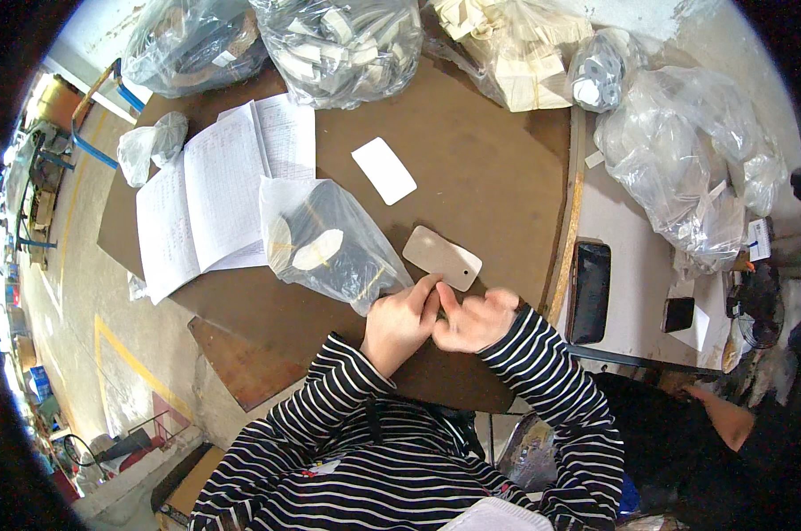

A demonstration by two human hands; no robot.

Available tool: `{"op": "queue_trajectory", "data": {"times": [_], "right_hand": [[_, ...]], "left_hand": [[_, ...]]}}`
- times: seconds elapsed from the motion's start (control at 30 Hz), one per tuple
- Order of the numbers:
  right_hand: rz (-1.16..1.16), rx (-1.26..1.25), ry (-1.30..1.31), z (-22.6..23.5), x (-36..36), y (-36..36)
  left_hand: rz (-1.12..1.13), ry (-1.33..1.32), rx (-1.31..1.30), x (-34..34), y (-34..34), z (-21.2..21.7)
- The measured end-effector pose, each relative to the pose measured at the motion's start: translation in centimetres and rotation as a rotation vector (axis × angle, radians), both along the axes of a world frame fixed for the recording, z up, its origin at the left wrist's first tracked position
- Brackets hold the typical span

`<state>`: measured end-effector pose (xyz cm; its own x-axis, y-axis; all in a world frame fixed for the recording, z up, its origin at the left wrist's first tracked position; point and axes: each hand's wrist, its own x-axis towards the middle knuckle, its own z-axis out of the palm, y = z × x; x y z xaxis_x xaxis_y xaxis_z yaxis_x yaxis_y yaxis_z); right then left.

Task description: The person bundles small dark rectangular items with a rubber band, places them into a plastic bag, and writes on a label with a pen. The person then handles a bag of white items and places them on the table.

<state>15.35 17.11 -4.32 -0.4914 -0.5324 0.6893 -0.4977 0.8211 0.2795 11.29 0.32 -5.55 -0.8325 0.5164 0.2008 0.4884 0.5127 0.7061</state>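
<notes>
My left hand (397, 327) is closed at the gathered end of a clear plastic bag (338, 234), which lies on the brown table. Inside the bag are dark pieces and a pale oval piece. My right hand (477, 320) is closed too, its fingertips meeting those of the left. Whatever sits between the fingertips is hidden. Just beyond both hands lies a beige card (442, 257) with rounded corners and a small dark hole at one end. Farther off, a white card (384, 171) rests flat on the table.
Open notebook pages (215, 190) lie at the left beside a small plastic bag (153, 149). Large filled bags (340, 49) line the far edge. At the right, a side table carries a black phone (590, 292) and another plastic bag (675, 142). A person's arm (728, 416) shows at the lower right.
</notes>
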Motion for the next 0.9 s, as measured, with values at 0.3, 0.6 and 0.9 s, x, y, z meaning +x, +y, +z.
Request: {"op": "queue_trajectory", "data": {"times": [0.3,0.6,0.9], "right_hand": [[-0.163,-1.17,-0.936,-0.6,-4.6,0.4],[-0.195,-1.084,-0.724,-1.2,-4.8,-0.2],[-0.115,-1.141,-0.629,-1.0,-5.2,-1.0]], "left_hand": [[-0.012,-0.019,0.032,0.1,-0.1,0.4],[-0.016,-0.022,0.027,0.1,-0.2,0.1],[-0.017,0.021,0.053,0.1,-0.2,-0.2]]}}
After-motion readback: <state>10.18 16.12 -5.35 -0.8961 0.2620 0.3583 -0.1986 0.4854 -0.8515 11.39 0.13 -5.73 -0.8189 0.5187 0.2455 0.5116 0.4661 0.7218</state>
